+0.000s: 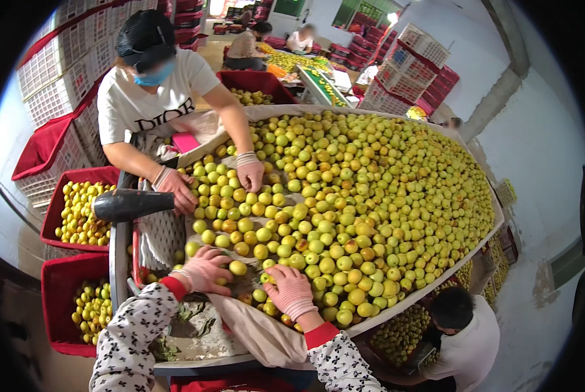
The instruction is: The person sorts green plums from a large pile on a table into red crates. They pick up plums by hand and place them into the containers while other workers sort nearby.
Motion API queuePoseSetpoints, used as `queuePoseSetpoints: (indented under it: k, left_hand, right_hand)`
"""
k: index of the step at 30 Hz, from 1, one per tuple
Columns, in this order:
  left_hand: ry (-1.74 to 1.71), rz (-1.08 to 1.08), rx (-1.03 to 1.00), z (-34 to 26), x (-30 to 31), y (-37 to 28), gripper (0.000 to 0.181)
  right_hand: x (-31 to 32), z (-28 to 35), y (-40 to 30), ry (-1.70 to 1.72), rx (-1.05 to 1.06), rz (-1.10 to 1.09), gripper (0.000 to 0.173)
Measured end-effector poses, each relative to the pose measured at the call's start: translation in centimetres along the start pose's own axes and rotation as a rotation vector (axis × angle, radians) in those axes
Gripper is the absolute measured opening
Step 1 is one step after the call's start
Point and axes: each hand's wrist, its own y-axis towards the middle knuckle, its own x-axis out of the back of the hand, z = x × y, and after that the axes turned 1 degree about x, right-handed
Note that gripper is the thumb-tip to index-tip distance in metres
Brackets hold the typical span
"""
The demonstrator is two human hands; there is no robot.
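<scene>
Before me lies a large heap of yellow-green jujubes (361, 196), some with reddish-brown patches, on a cloth-lined sorting table. My left hand (206, 269), in a pink striped knit glove, is palm down at the table's near left. Its fingers are spread; one jujube (238, 267) lies just past the fingertips, another partly under them. To the right, my similarly gloved right hand (290, 291) rests over the heap's near edge, fingertips at a few jujubes. Its palm side is hidden, so I cannot see whether it grips one.
Across the table, a masked co-worker's gloved hands (250, 171) touch fruit. A black blower-like nozzle (133, 205) juts over the left edge. Red-lined crates (62, 304) of jujubes stand at left. The cloth liner (260, 328) hangs near me. Another person (468, 333) bends at lower right.
</scene>
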Motion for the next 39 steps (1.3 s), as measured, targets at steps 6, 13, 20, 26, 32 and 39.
queuePoseSetpoints:
  k: [6, 13, 20, 26, 32, 39]
  left_hand:
    - [0.262, -0.297, 0.443, 2.2, 0.0, -4.3, 0.029]
    - [0.021, -0.537, 0.394, -5.5, 1.6, -2.0, 0.027]
    - [-0.048, -0.547, 0.389, -4.8, 1.4, -1.6, 0.021]
    - [-0.04, -0.528, 0.429, -4.4, 1.4, -1.8, 0.02]
    - [-0.033, -0.511, 0.413, -5.1, 2.9, -0.7, 0.02]
    - [-0.045, -0.536, 0.396, -4.3, 3.0, -0.1, 0.022]
  right_hand:
    - [2.1, -0.4, 1.3, 0.062, 0.172, 0.0, 0.039]
    - [6.0, -8.3, 19.4, -0.274, -0.118, 0.04, 0.034]
    - [1.4, -15.3, 30.4, -0.595, -0.177, 0.017, 0.028]
    - [2.2, -12.3, 30.8, -0.254, -0.253, 0.352, 0.04]
    - [5.9, -14.6, 35.6, 0.104, -0.318, -0.093, 0.02]
    - [3.4, -15.3, 42.5, -0.351, -0.392, 0.044, 0.031]
